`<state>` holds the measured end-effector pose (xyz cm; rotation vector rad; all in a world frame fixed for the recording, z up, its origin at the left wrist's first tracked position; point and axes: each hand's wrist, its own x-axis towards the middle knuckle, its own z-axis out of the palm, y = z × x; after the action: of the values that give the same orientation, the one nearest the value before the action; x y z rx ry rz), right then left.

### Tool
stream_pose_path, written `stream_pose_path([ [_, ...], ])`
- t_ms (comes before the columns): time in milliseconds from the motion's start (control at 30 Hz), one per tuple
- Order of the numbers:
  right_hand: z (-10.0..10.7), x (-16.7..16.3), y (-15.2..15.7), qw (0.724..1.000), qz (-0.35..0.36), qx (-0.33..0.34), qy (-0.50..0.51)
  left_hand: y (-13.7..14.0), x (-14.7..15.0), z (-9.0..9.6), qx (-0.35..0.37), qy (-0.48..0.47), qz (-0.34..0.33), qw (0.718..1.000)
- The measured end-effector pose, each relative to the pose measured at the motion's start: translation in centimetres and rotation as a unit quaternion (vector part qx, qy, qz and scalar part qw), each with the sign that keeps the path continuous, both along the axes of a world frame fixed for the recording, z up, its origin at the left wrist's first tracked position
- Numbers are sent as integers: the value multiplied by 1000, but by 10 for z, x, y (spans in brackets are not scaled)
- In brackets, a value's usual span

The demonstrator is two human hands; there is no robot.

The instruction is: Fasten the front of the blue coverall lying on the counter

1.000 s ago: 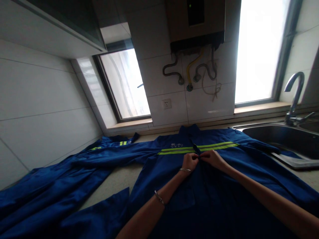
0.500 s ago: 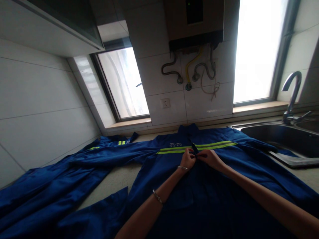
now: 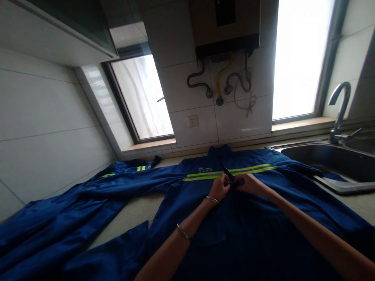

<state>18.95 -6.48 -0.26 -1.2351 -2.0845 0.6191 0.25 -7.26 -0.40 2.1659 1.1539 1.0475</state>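
A blue work jacket (image 3: 263,210) with yellow-green reflective stripes (image 3: 202,176) lies spread front-up on the counter, collar toward the wall. My left hand (image 3: 221,188) and my right hand (image 3: 249,184) meet at the jacket's front opening just below the chest stripe, each pinching the fabric edge there. My fingertips hide what is between them. Two thin bracelets sit on my left wrist and forearm. One sleeve stretches left across the counter.
More blue cloth (image 3: 58,226) is heaped at the left by the tiled wall. A steel sink (image 3: 331,164) with a curved tap (image 3: 340,105) stands at the right. Behind are a wall socket (image 3: 192,120), hoses under a heater and two bright windows.
Both hands stay together at the jacket front, with small finger movements. The view has shifted slightly; nothing else has moved.
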Motion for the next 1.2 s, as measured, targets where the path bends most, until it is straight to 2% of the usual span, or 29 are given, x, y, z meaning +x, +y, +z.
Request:
stream_pose_path([
  [200, 7, -11, -15, 998, -14, 52, -45, -5, -1, 9, 9, 32, 11, 999],
  [567, 6, -11, -13, 995, -37, 40, -82, -3, -3, 7, 23, 46, -15, 999],
  [700, 9, -6, -8, 999, -18, 3, -41, -1, -4, 4, 26, 43, -30, 998],
  [833, 11, -1, -8, 996, -27, -88, 18, 1, -4, 2, 27, 51, -31, 998],
  [900, 11, -1, -9, 993, -29, -111, 26, 1, -5, 2, 41, 71, -23, 996],
  [1000, 7, -4, -9, 997, -19, -65, 20, 0, -5, 4, 83, 134, -21, 987],
  [1100, 3, -10, -10, 999, -19, 30, 7, -3, -4, 7, 99, 195, -23, 975],
  [1200, 2, -14, -15, 993, -9, 114, -17, -6, -3, 8, 104, 239, 3, 965],
])
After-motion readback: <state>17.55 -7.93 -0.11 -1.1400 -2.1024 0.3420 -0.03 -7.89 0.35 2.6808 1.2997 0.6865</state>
